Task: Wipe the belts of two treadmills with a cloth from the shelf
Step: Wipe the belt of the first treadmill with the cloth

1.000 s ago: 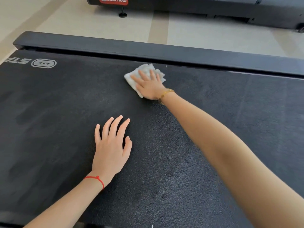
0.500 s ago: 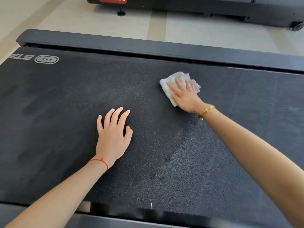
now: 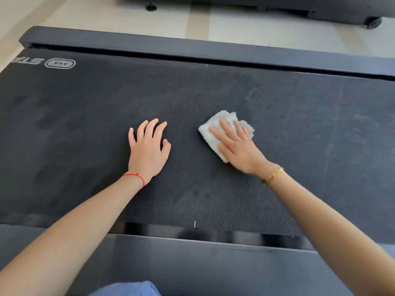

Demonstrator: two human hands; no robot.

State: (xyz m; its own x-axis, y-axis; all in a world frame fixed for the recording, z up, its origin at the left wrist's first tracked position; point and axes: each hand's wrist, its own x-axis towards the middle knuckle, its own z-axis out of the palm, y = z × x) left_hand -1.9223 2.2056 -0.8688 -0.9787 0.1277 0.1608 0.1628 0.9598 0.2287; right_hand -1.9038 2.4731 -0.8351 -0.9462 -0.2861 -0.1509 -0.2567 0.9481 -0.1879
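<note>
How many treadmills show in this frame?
2. One fills the foreground, its belt under both hands, the right hand pressing the cloth. A second treadmill lies across the floor at the top edge, mostly cut off.

Left hand (image 3: 147, 152) flat, fingers (image 3: 152, 127) spread; right hand (image 3: 237, 146) flat, fingers straight, both arms extended.

arms bare | left wrist: red string (image 3: 136, 177) | right wrist: gold bracelet (image 3: 274, 174)

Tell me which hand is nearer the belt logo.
Left. The left hand rests flat on the belt, below-right of the logo; the right hand presses the cloth farther right.
</note>
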